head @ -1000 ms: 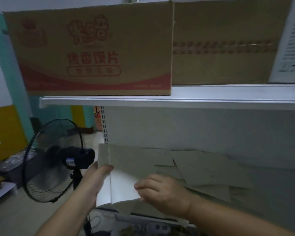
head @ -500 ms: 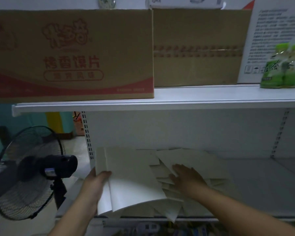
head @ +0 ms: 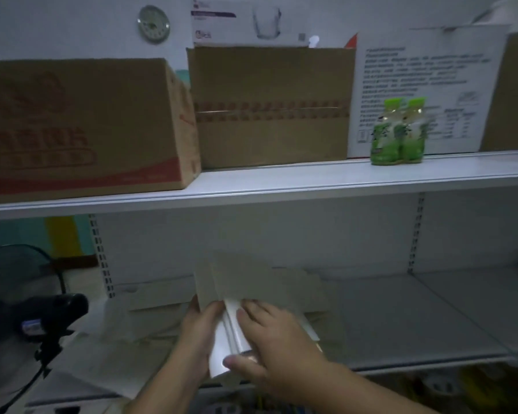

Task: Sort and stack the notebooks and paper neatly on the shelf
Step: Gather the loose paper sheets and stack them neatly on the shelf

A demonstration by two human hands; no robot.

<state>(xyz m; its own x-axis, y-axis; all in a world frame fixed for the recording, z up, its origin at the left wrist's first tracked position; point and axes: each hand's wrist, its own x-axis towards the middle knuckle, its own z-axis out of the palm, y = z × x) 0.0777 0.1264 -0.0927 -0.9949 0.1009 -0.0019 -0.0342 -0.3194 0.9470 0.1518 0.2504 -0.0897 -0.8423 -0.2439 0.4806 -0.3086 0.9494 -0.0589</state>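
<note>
Holding a sheaf of paper (head: 240, 282) at lower centre of the frame, just over the front of the lower shelf (head: 416, 321), both hands close on it from either side. The left hand (head: 196, 333) takes the left edge with its thumb on the upper face. Its fingers are hidden behind the sheets, so its grip pinches the sheaf. The right hand (head: 269, 339) lies over the near right corner, fingers on top and thumb hooked under the bright lower edge, also a pinching grip. Blur hides whether the sheaf is loose sheets or thin notebooks.

More pale sheets (head: 153, 297) lie on the lower shelf left of and behind the sheaf. Their edges melt into the dim light and they cannot be counted.

On the upper shelf (head: 311, 177) a red-printed carton (head: 72, 127) is cut off by the left edge, its lettering smeared. Right of it stand a plain brown box (head: 269, 106) and a white box (head: 425, 85) with text too fine to read. Two green bottles (head: 398, 132) stand in front of the white box. A fan (head: 27, 318) at lower left is cropped by the frame. Under the lower shelf only dark, unclear shapes show.
</note>
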